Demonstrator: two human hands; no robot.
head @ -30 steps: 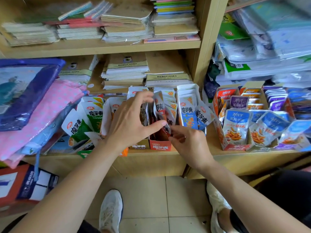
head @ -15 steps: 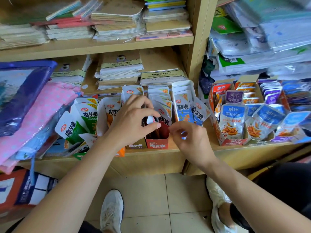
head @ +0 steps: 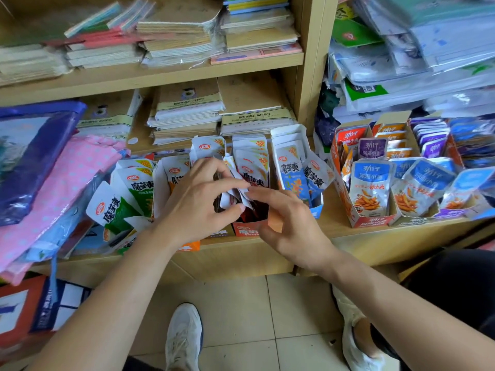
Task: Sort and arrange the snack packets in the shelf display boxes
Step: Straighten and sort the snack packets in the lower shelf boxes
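While my left hand (head: 198,202) curls round a bunch of red snack packets (head: 251,174) at the centre of the frame, thumb below and fingers above clasping them, my right hand (head: 290,226) reaches in from the lower right. Its fingers are only loosely bent. The index fingertip touches the white edge of the bunch just beside my left forefinger, and the thumb sits apart, low in front of the box, so that hand grasps nothing.

The packets stand in the red display box (head: 247,228) on the front edge of the wooden shelf (head: 348,232), with more of the same kind leaning upright behind them. Just right of it, blue snack packets (head: 290,172) stand in a blue display box (head: 317,208), one tilted outward to the right. Left of my left hand are orange packets (head: 175,174), and further left green packets (head: 139,190) lean loosely over one another.

Toward the right of the frame, a separate carton (head: 372,222) holds blue fish-snack packets (head: 371,187), with purple packets (head: 372,148) behind them.

Stacks of notebooks (head: 187,113) lie behind the boxes and on the upper shelf. Pink dotted fabric (head: 61,178) is heaped at the left edge. At the bottom, my white shoe (head: 183,336) rests on the tiled floor (head: 241,303).
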